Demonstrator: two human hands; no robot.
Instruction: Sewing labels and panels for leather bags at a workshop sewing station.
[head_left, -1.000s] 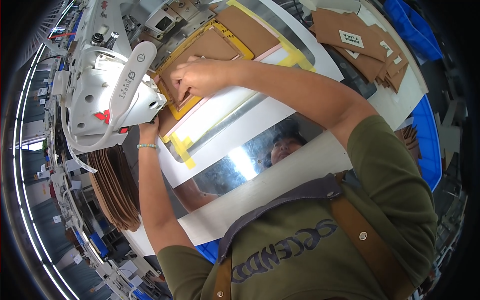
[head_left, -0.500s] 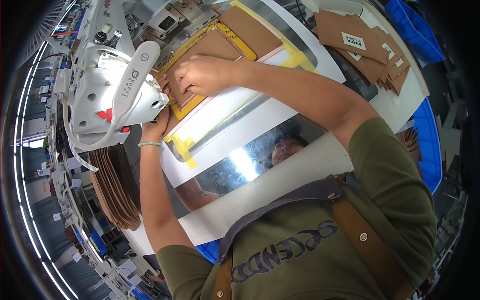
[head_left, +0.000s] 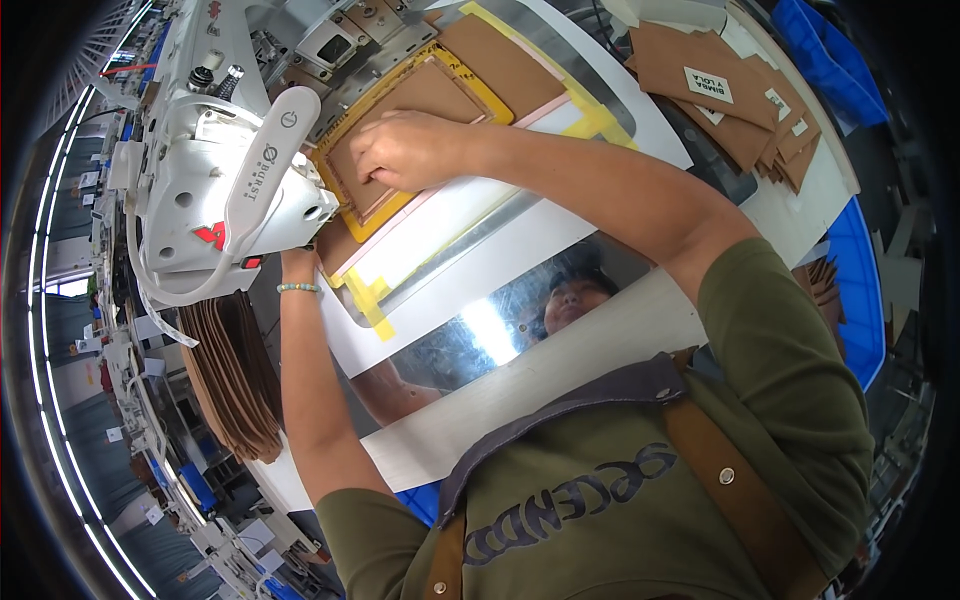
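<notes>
My right hand (head_left: pixel 410 150) rests over a brown panel (head_left: pixel 415 95) inside a yellow clamp frame (head_left: pixel 490 97). Its fingers are curled together against the panel, and whatever they may pinch is hidden. A larger brown sheet (head_left: pixel 520 70) shows beyond the frame. My left hand (head_left: pixel 300 266) reaches up behind the white sewing machine head (head_left: pixel 185 215), which hides its fingers; only the wrist with a beaded bracelet (head_left: pixel 298 288) and the base of the hand show. A white lamp (head_left: pixel 265 165) sits over the machine head.
Brown pieces (head_left: pixel 235 375) stand in a packed row left of my left forearm. Flat brown pouches (head_left: pixel 690 75) with white labels lie at the far right, near blue bins (head_left: pixel 830 60). A shiny metal plate (head_left: pixel 470 345) lies nearest me, beside a white sheet (head_left: pixel 580 210).
My left hand has shifted left and away from the frame's near corner, its fingers passing out of sight behind the machine head. The right hand has hardly moved.
</notes>
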